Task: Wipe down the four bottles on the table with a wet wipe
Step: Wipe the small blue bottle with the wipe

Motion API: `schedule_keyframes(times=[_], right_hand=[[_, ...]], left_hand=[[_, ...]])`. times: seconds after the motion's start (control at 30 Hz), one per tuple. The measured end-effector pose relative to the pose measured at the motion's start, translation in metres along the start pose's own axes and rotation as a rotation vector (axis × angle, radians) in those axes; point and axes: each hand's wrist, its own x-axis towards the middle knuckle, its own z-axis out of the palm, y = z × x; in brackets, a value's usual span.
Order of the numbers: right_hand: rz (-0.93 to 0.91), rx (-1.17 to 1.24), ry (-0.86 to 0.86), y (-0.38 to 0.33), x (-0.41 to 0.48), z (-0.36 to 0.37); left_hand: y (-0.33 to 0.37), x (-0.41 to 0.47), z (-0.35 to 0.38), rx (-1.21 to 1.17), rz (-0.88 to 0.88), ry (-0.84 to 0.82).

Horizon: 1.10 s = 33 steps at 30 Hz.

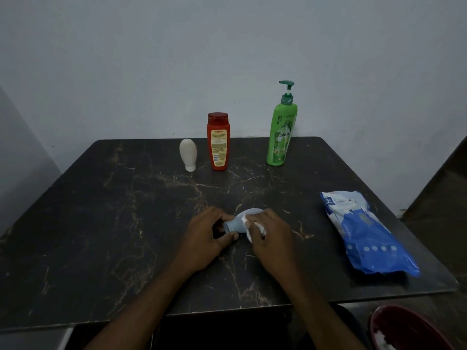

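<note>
Grip, left hand [204, 236]: fingers are curling narrowly round the neck end of a small pale-blue bottle [235, 224], holding it on its side at the near middle of the table [126, 223]. Right hand [271, 238] is pinching a crumpled white wet wipe [249, 233] and pressing it against the bottle's body. Green pump bottle [281, 130] is showing "Vatika"; red bottle [218, 141] label is possibly reading "Karthika", too blurred to confirm. Plain white bottle [188, 154] is standing cap-down just beside the red. Count: four bottles, three standing along the far edge. One blue wipes pack [366, 233], marked "mee mee", is lying at the right.
</note>
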Motion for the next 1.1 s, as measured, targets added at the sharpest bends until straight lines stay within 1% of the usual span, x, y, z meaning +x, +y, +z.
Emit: schedule_keyframes(times=[0.1,0.13,0.17,0.23,0.37,0.43,0.47,0.53,0.63,0.7,0.73,0.8,0.87,0.9,1.03,1.1], right_hand=[[0.299,-0.032,0.086,0.010,0.008,-0.008],[0.381,-0.048,0.087,0.011,0.012,-0.011],[0.438,-0.060,0.067,0.013,0.014,-0.011],[0.472,-0.117,0.008,0.011,0.013,-0.011],[0.337,-0.257,-0.089,0.004,0.006,-0.009],[0.399,-0.342,-0.164,-0.001,0.007,-0.007],[0.429,-0.328,-0.150,0.000,0.007,-0.007],[0.461,-0.223,-0.056,0.003,0.010,-0.007],[0.414,-0.157,0.053,0.006,0.010,-0.009],[0.291,-0.080,0.094,0.005,0.006,-0.011],[0.200,-0.038,0.078,0.003,0.003,-0.011],[0.010,0.023,-0.005,-0.005,-0.005,-0.010],[-0.116,0.044,-0.047,-0.008,-0.008,-0.004],[-0.113,0.032,-0.032,-0.005,-0.007,-0.003],[0.128,-0.008,0.112,0.014,0.007,-0.010],[0.188,0.019,0.149,0.017,0.010,-0.012]], left_hand=[[-0.002,0.000,-0.001,-0.006,-0.003,0.001],[-0.003,0.000,-0.001,-0.010,0.000,0.004],[-0.003,-0.001,-0.001,-0.015,0.000,0.007],[-0.004,-0.001,-0.001,-0.020,-0.003,0.015],[-0.005,0.000,0.000,-0.012,-0.027,0.021],[-0.005,0.001,0.001,-0.012,-0.027,0.029],[-0.005,0.000,0.000,-0.015,-0.026,0.029],[-0.004,0.000,-0.001,-0.021,-0.023,0.017],[-0.003,0.000,-0.002,-0.020,-0.020,0.003],[-0.003,0.000,-0.002,-0.020,-0.014,0.003],[-0.002,0.000,-0.002,-0.018,-0.012,0.000],[-0.002,0.000,-0.002,-0.016,-0.005,-0.005],[-0.002,0.001,-0.001,-0.018,0.007,-0.004],[-0.001,0.001,-0.001,-0.015,0.012,-0.004],[0.002,-0.001,-0.001,0.012,0.038,0.005],[0.003,-0.002,-0.001,0.027,0.069,0.011]])
